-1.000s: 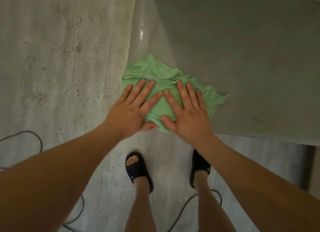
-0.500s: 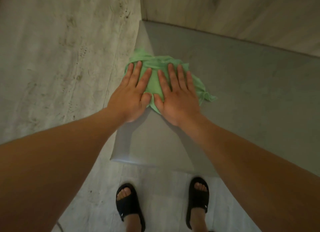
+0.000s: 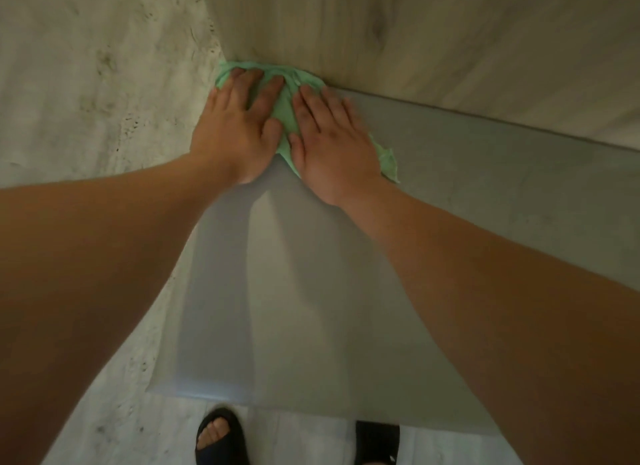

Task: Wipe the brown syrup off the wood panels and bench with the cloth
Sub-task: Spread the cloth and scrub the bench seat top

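Moved: pushed cloth (image 3: 285,118) across tabletop (image 3: 311,291) from front edge to back corner, now bunched against wood panel (image 3: 415,48) | Hands: pressing it flat with left hand (image 3: 235,132) and right hand (image 3: 332,145), fingers (image 3: 268,92) straight, gripping nothing | Task: no syrup visible on swept strip; probably panel next.
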`<state>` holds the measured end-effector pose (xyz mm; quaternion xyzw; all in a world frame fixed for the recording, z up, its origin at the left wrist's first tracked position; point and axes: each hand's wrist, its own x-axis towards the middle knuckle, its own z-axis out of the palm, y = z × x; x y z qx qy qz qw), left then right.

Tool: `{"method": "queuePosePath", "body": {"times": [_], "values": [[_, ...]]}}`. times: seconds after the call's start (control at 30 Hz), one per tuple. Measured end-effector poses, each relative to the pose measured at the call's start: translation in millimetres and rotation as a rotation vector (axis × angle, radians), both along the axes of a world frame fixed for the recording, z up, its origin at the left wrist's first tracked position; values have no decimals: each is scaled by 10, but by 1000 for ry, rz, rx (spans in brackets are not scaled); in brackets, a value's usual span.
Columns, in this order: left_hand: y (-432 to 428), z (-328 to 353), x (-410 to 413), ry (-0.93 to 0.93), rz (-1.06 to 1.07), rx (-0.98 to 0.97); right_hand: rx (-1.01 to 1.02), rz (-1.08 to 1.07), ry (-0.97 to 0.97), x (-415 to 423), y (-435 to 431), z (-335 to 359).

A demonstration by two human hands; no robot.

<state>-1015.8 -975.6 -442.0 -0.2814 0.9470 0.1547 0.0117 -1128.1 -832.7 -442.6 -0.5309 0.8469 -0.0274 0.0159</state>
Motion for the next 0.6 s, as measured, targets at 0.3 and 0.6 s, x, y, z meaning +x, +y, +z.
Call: {"method": "queuePosePath", "body": {"times": [0.3,0.6], "values": [[407,102,-299,-130,26,-71,-61,88,-64,-466,330,-19],[870,208,-781,-145,-242,153,38,-179,-18,-682,992,197]]}}
